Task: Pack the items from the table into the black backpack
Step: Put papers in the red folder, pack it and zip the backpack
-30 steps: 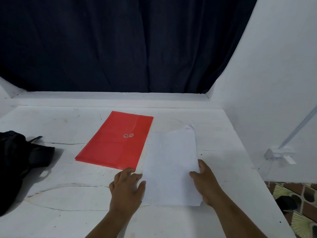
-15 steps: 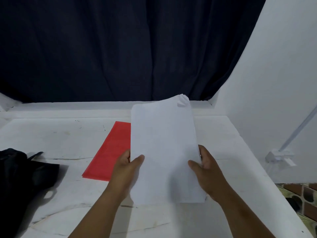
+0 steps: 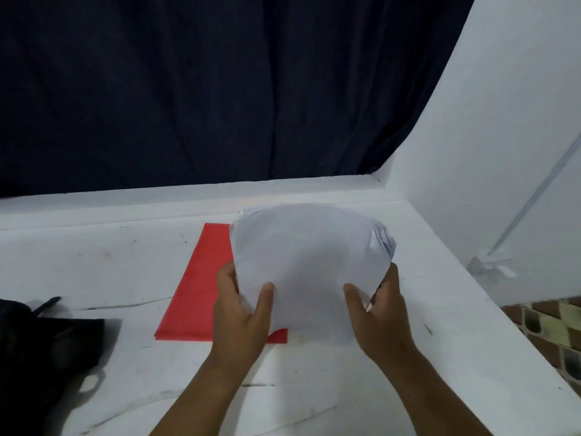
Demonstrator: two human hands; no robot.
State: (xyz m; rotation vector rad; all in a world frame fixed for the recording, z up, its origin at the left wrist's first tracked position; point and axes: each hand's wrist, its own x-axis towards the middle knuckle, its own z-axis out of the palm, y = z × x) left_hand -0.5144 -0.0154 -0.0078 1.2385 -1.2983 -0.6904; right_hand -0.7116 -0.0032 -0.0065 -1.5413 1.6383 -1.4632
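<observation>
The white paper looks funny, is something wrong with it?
The white paper bows into a dome between both hands, and its far right corner is crumpled.

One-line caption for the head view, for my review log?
Both hands, left and right, hold a bowed stack of white paper above the red envelope; black backpack at left.

Dark curtain (image 3: 195,89), white wall (image 3: 503,127), white table (image 3: 94,262)
</observation>
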